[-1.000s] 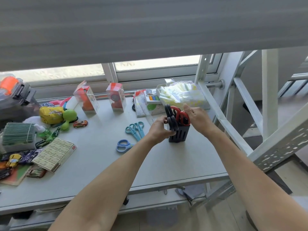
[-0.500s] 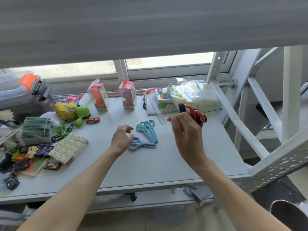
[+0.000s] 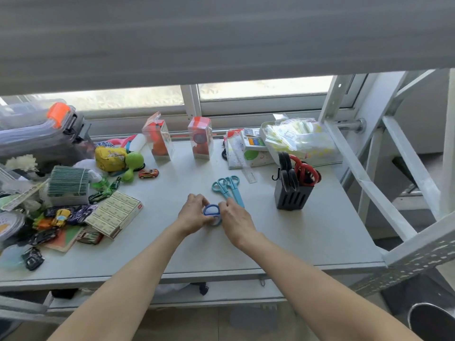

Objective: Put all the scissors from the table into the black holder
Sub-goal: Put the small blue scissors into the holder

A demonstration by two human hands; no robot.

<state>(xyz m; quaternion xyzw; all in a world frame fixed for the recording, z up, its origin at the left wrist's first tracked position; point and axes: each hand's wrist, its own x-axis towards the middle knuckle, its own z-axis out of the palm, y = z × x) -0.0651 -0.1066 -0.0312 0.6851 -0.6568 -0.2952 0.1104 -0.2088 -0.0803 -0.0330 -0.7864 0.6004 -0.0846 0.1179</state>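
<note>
The black holder [image 3: 293, 196] stands on the right of the table with black-handled scissors [image 3: 286, 172] and red-handled scissors [image 3: 305, 171] upright in it. Two teal scissors [image 3: 227, 187] lie side by side at the table's middle. Just in front of them are blue-handled scissors [image 3: 211, 210]; only their handle loops show between my hands. My left hand [image 3: 193, 215] grips the loops from the left. My right hand [image 3: 235, 219] covers the blade side, fingers curled on them. Both hands rest low on the table [image 3: 307, 237].
Toys, small cars, boxes and a green comb stack [image 3: 67, 180] crowd the table's left side. Two clear gift boxes [image 3: 200, 137], a ruler [image 3: 248, 172] and a bag of stationery [image 3: 299, 139] line the back. A white metal frame [image 3: 364, 178] rises at the right.
Both hands left the holder, which now stands alone with the black and red scissors in it, and came together on the blue scissors at the table's middle.
</note>
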